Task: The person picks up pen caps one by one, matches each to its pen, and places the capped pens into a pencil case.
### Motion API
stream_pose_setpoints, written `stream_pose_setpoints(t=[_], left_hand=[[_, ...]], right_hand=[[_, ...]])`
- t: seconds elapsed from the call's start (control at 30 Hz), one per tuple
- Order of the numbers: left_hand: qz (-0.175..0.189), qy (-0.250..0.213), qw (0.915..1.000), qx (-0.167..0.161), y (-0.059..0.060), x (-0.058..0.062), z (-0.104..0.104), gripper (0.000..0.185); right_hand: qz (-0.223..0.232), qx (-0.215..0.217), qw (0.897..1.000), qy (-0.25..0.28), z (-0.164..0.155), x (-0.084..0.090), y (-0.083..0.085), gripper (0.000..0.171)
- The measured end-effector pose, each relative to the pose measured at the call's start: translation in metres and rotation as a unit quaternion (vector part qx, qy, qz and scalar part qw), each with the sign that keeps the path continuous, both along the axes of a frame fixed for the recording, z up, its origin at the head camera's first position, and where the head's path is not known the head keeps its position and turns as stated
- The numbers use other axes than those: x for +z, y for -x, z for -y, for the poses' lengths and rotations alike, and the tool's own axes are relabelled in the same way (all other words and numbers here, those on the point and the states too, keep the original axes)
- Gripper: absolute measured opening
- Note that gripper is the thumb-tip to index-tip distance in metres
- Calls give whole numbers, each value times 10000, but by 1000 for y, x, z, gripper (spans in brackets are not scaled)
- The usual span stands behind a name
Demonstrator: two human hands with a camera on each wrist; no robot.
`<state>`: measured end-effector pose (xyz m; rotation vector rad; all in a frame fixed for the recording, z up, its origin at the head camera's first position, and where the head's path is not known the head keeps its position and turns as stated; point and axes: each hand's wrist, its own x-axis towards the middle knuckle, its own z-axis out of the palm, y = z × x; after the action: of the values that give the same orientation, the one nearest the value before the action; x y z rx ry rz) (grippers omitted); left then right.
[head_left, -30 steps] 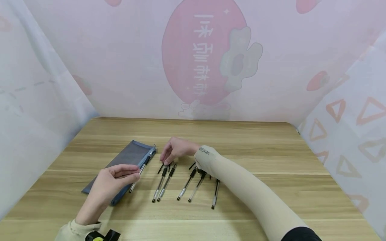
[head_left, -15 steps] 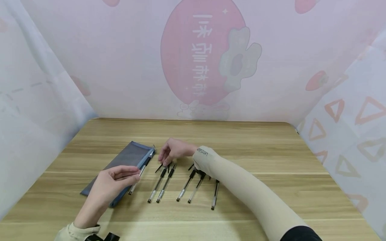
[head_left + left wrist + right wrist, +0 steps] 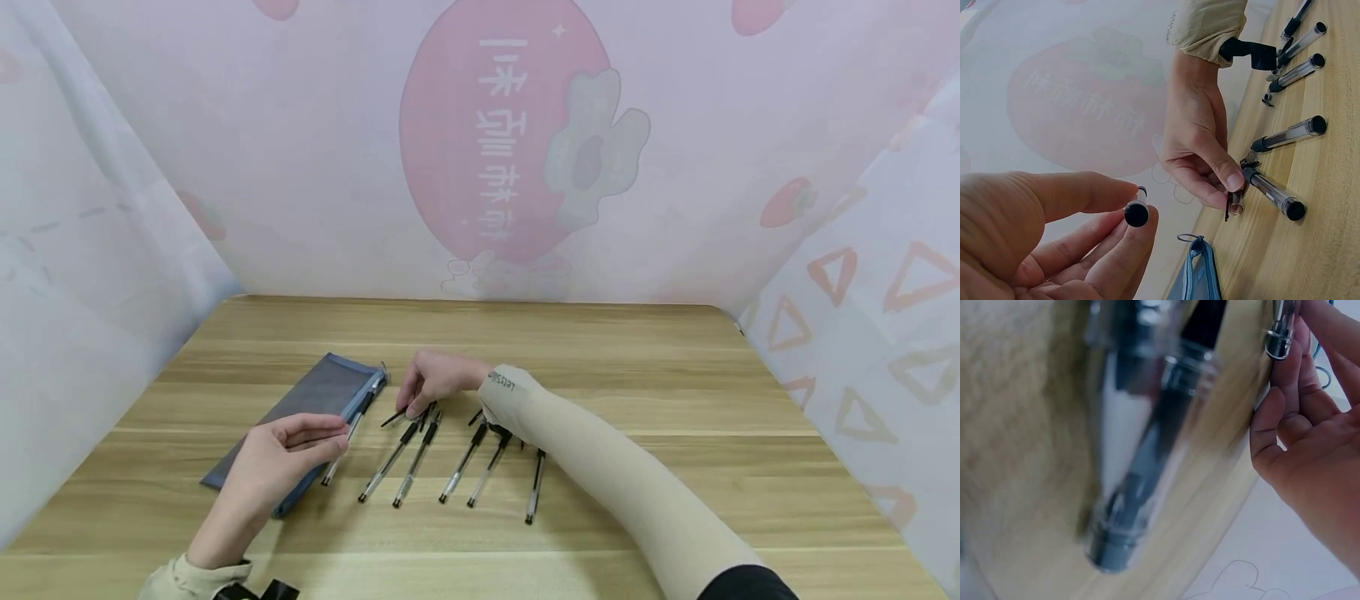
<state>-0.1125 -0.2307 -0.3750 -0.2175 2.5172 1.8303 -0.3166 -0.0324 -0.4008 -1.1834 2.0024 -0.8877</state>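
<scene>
My left hand (image 3: 288, 450) pinches a clear-barrelled pen with a black grip (image 3: 363, 407) between thumb and fingers. That pen slants along the zipped edge of a blue mesh pouch (image 3: 315, 387), and its black end cap (image 3: 1136, 214) faces the camera in the left wrist view. My right hand (image 3: 435, 379) reaches down to the top of another pen (image 3: 382, 471). Its thumb and fingers pinch a clear end piece (image 3: 1236, 203) with a thin dark strip beside it. Just to the right, a similar pen (image 3: 412, 475) lies close by. The right palm is hidden in the head view.
Further right lie more black-and-clear pens, one (image 3: 461, 467) near the right sleeve (image 3: 600, 467) and another (image 3: 535, 487) partly under the forearm. The wooden table (image 3: 675, 367) meets a printed cloth backdrop (image 3: 322, 167) at its far edge.
The lower end of the pen at my right hand has swung to the left, widening the gap to the pen beside it. The right hand has dipped slightly; my left hand stays still.
</scene>
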Motion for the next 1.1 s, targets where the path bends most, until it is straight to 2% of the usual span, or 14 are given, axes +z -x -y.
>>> stream_pose_setpoints(t=[0.13,0.4,0.57,0.7,0.8,0.93,1.0,1.1], left_hand=[[2,16,10000,-11,0,-1,0,52],[-11,-14,10000,-76,4,-3,-2,50],[-28,-39,9999,-108,6,-3,-4,51],[-79,-78,9999,-127,8,-1,-6,49],[-129,-168,9997,-145,11,0,-8,48],[-216,-244,9994,-111,13,-1,-12,49],[-266,-245,9993,-59,14,-2,-14,49],[-353,-313,9989,16,15,-4,-17,49]], right_hand=[[30,4,10000,31,0,-3,1,15],[520,-199,9979,318,-11,-5,3,14],[262,-391,9979,455,-24,3,-3,13],[-99,-787,9953,554,-41,12,-13,12],[68,-1407,9864,853,-59,18,-23,15],[576,-2243,9614,1485,-79,24,-36,19],[740,-2496,9498,1736,-86,26,-41,21],[863,-2730,9375,1977,-91,31,-48,25]])
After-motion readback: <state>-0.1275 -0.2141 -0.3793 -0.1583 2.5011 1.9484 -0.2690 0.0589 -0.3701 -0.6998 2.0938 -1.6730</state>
